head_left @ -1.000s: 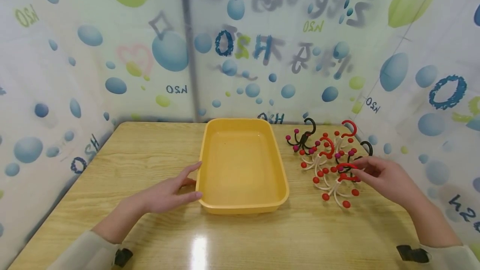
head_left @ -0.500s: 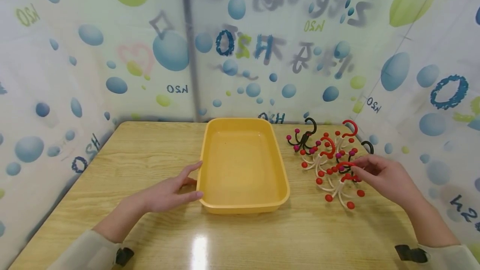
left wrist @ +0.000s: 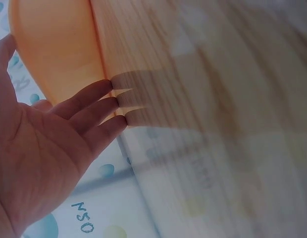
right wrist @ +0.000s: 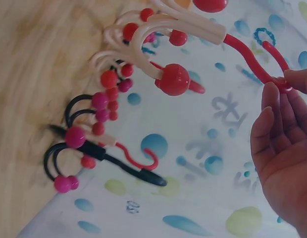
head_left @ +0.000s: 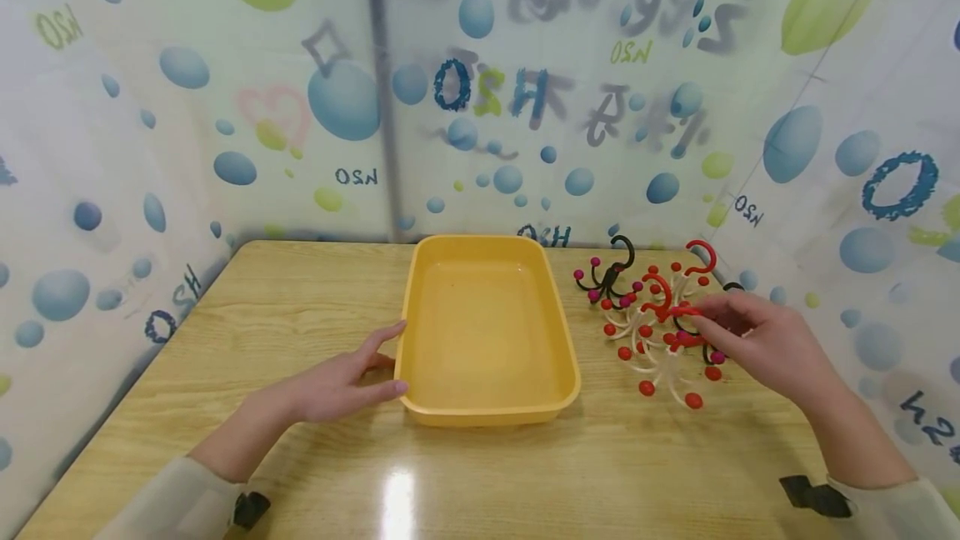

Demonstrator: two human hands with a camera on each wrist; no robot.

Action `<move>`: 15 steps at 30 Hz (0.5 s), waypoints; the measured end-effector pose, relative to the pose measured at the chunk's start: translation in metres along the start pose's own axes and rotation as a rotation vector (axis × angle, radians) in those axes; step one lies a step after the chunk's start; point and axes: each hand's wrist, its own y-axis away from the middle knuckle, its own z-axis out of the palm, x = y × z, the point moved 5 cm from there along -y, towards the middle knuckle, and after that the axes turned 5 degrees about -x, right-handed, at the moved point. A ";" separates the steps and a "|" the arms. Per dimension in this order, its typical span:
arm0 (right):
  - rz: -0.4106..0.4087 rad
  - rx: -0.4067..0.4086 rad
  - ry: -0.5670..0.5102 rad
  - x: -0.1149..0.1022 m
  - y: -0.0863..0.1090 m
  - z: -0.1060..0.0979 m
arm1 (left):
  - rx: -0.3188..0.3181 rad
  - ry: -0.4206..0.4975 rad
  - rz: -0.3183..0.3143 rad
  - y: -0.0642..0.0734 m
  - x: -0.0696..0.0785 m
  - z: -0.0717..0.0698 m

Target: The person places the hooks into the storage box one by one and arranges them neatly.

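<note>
A white cloth-like wall covering [head_left: 480, 190], printed with blue and green bubbles and lettering, stands behind and beside the pale wood-grain worktop [head_left: 322, 294]. A yellow rectangular plastic tray [head_left: 491, 340] with rounded corners sits mid-worktop, reaching back to the far edge, in the same place as a second ago.

The left hand [head_left: 337, 386], with relaxed, parted fingers, touches the tray's left rim near its near-left corner, as before, gripping nothing. The right hand [head_left: 768, 348], towards the worktop's right edge, has shifted slightly left and away from the near edge; its thumb and fingers pinch the red curved end of a cream multi-armed plastic hook with red ball tips [head_left: 670, 365]. That hook has swung leftward with it, right of the tray; whether its lowest balls touch the worktop cannot be told.

Four more hooks keep their places towards the far-right corner: a black one with magenta balls [head_left: 611, 277] nearest the tray, a middle cream-and-red one [head_left: 656, 308], a cream-and-red one farther back [head_left: 681, 279], and a second black one [head_left: 717, 357], partly hidden by the right hand.
</note>
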 end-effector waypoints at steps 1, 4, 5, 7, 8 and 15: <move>-0.014 0.004 -0.006 -0.005 -0.002 0.000 | -0.001 0.002 -0.001 0.000 0.000 0.000; -0.062 0.022 -0.027 -0.020 -0.008 0.000 | -0.004 0.005 -0.005 0.000 0.000 0.000; -0.079 0.028 -0.029 -0.025 -0.011 0.001 | -0.005 0.004 -0.007 0.000 0.000 0.000; -0.111 0.030 -0.043 -0.035 -0.017 0.002 | -0.004 0.003 -0.009 0.000 0.000 0.000; -0.124 0.028 -0.053 -0.039 -0.021 0.004 | -0.003 0.002 -0.009 0.000 0.000 0.000; -0.186 0.016 -0.141 -0.074 -0.054 0.016 | 0.001 -0.003 -0.007 0.001 0.001 0.000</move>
